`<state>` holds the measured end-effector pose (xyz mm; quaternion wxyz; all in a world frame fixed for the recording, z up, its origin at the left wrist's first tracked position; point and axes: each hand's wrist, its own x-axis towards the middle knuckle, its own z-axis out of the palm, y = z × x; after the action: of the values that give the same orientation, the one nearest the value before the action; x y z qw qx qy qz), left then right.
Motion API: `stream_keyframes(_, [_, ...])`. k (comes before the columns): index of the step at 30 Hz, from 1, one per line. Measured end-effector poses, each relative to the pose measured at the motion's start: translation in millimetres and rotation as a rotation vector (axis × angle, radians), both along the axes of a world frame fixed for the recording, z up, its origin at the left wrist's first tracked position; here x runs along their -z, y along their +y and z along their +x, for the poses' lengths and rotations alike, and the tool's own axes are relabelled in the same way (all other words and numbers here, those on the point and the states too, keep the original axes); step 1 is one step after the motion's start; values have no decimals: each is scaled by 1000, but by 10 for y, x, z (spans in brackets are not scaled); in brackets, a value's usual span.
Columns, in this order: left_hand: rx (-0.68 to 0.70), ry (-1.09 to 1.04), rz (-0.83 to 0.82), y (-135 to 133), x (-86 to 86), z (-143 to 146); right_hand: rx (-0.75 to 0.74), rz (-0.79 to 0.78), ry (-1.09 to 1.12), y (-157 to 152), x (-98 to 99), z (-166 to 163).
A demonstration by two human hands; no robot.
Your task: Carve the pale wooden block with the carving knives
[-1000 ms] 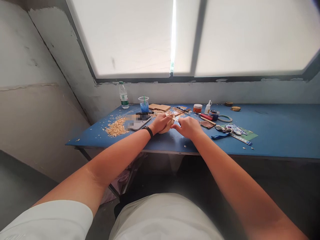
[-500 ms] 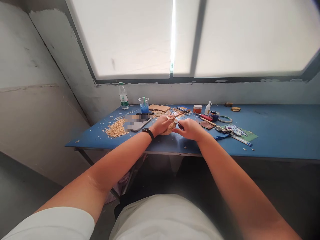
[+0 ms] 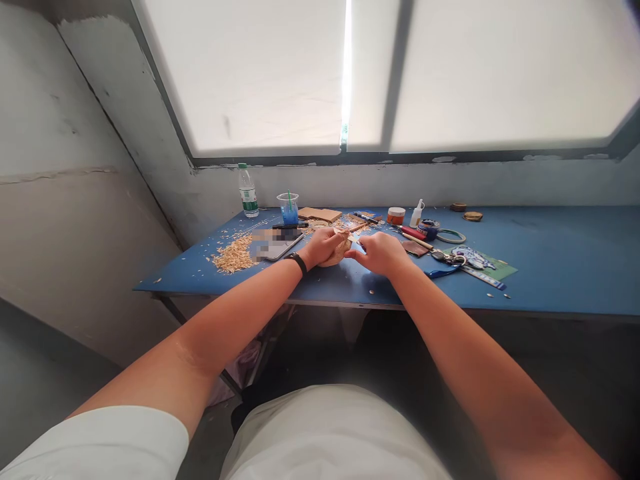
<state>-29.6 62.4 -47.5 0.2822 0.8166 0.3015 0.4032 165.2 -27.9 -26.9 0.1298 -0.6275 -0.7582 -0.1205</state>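
Note:
My left hand (image 3: 321,246), with a black watch on its wrist, is closed round a rounded piece of pale wood (image 3: 341,252) resting on the blue table (image 3: 550,267). My right hand (image 3: 381,253) is closed on a small carving knife (image 3: 354,238) whose blade meets the wood between the two hands. Most of the knife's handle is hidden in my fist. A pile of wood shavings (image 3: 231,254) lies to the left of my left hand.
A phone (image 3: 274,245) lies beside the shavings. At the back stand a water bottle (image 3: 248,192), a plastic cup (image 3: 289,207) and flat wood blocks (image 3: 319,214). Small jars, a glue bottle (image 3: 417,214), tools, keys (image 3: 447,259) and a green mat (image 3: 493,269) lie to the right.
My right hand drew slightly back from the wood and has come in close to it again. The left hand and the wood have barely moved.

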Motion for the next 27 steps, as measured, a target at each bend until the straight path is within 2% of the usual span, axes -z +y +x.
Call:
stream_keyframes(4, [-23, -89, 6, -45, -28, 9, 41, 1, 60, 36, 16, 26])
stream_keyframes(8, [-47, -12, 96, -55, -33, 0, -63, -2, 57, 18, 22, 59])
stream_keyframes(13, [74, 65, 140, -53, -38, -27, -128, 8, 65, -16, 26, 64])
stream_keyframes(20, [148, 104, 106, -45, -41, -20, -105, -15, 14, -56, 0, 38])
stream_keyframes(23, [136, 128, 94, -25, -23, -8, -91, -30, -20, -52, 8, 57])
stream_keyframes(27, [121, 122, 53, -13, -6, -10, -145, -16, -3, -11, 37, 91])
